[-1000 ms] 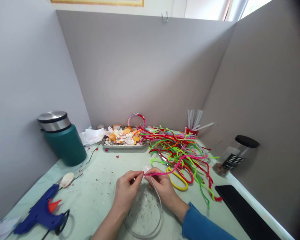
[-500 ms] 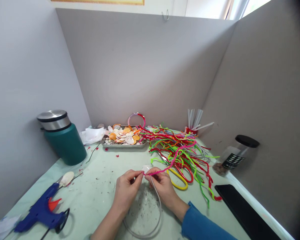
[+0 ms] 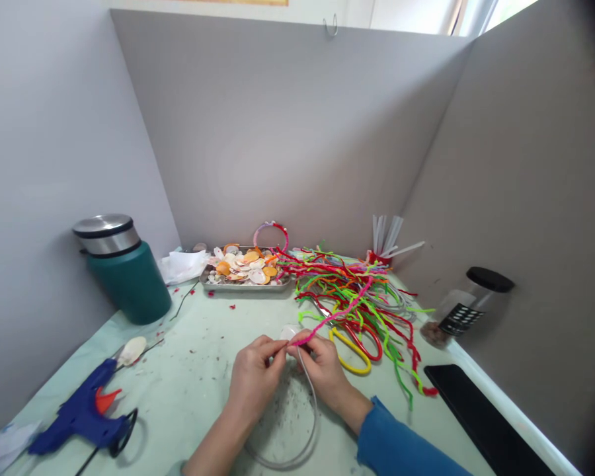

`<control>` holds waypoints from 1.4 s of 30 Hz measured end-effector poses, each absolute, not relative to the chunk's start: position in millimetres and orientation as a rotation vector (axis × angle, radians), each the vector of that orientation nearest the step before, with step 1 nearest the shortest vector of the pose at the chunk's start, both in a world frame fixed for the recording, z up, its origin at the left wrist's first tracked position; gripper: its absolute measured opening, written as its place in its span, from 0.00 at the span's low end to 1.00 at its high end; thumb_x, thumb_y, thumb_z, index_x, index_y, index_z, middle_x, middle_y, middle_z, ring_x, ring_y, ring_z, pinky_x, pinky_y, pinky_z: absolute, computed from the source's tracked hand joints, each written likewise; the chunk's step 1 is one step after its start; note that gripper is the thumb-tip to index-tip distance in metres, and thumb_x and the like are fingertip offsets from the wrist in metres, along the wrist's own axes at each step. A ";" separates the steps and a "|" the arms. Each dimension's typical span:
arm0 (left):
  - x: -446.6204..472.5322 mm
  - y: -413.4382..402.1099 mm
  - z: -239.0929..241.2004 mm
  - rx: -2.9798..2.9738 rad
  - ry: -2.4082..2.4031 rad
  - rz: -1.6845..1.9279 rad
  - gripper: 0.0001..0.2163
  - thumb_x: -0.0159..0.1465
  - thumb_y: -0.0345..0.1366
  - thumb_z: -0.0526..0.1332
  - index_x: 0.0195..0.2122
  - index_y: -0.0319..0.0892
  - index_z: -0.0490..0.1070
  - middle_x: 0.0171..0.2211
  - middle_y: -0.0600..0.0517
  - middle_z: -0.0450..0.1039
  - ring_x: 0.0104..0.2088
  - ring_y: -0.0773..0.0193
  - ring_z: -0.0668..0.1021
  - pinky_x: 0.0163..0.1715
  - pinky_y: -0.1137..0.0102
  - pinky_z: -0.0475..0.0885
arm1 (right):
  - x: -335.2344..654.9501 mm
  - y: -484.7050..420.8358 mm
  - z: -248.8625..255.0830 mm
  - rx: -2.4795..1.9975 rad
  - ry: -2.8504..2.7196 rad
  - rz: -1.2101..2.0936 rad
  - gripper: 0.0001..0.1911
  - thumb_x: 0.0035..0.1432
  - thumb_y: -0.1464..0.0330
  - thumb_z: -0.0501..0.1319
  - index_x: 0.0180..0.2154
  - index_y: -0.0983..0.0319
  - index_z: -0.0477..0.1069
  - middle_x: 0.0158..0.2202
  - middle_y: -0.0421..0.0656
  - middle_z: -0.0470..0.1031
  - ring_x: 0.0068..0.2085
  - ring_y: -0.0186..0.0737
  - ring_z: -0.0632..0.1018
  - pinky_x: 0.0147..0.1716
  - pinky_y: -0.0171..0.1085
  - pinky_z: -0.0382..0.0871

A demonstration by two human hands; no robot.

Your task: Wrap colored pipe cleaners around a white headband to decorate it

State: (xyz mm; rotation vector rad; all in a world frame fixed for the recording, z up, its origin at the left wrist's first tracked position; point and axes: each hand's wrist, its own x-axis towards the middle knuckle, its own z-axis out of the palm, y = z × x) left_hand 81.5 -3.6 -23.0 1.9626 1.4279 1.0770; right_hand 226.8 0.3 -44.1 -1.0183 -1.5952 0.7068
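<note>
My left hand [image 3: 258,370] and my right hand [image 3: 322,370] meet at the front middle of the table, both with fingertips pinched together. Between them is the top of a thin grey hoop [image 3: 313,423], which hangs down toward me. A pink pipe cleaner [image 3: 344,311] runs from the pinched fingers up to the right, its long free part over the pile. The left fingertips are at its near end; the right thumb and finger grip it beside the hoop. A pale, translucent piece [image 3: 288,332] shows just behind the fingers. How the pipe cleaner meets the hoop is hidden.
Scissors [image 3: 352,350] lie by a heap of coloured pipe cleaners [image 3: 327,271]. Behind is a metal tray [image 3: 242,287] of shells and a decorated hoop [image 3: 270,225]. Left are a green flask [image 3: 129,284] and blue glue gun [image 3: 79,410]; right, a jar [image 3: 466,311] and black slab [image 3: 476,410].
The pink pipe cleaner's free part has shifted left and lies lower, closer to my hands. Both hands stay pinched at the hoop with only slight movement.
</note>
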 end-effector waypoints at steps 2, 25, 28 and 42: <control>81.7 -3.7 -23.0 1.996 1.445 1.044 0.12 0.59 0.35 0.54 0.36 0.44 0.78 0.26 0.51 0.73 0.25 0.66 0.73 0.25 0.75 0.63 | 227.3 1.0 -43.9 -0.998 -1.621 0.673 0.05 0.55 0.69 0.59 0.28 0.61 0.72 0.27 0.42 0.73 0.30 0.38 0.72 0.32 0.35 0.66; 81.4 -6.2 -26.7 2.055 1.456 1.040 0.10 0.59 0.35 0.56 0.35 0.45 0.77 0.25 0.52 0.70 0.25 0.67 0.71 0.26 0.74 0.62 | 229.7 -3.6 -38.3 -0.934 -1.709 0.568 0.06 0.58 0.71 0.55 0.30 0.61 0.68 0.28 0.41 0.67 0.31 0.37 0.69 0.31 0.35 0.63; 80.8 -3.9 -27.5 1.988 1.428 1.080 0.10 0.59 0.35 0.56 0.35 0.44 0.78 0.24 0.52 0.70 0.24 0.67 0.71 0.25 0.75 0.62 | 230.2 -3.5 -40.1 -0.910 -1.721 0.566 0.06 0.59 0.73 0.53 0.33 0.61 0.69 0.31 0.43 0.69 0.34 0.38 0.70 0.34 0.36 0.64; 80.1 -2.8 -24.5 1.847 1.315 1.114 0.14 0.61 0.39 0.54 0.28 0.40 0.77 0.22 0.52 0.68 0.24 0.66 0.70 0.25 0.74 0.62 | 230.3 -3.3 -38.4 -0.908 -1.720 0.580 0.05 0.58 0.73 0.56 0.35 0.61 0.70 0.32 0.43 0.69 0.34 0.38 0.71 0.33 0.36 0.65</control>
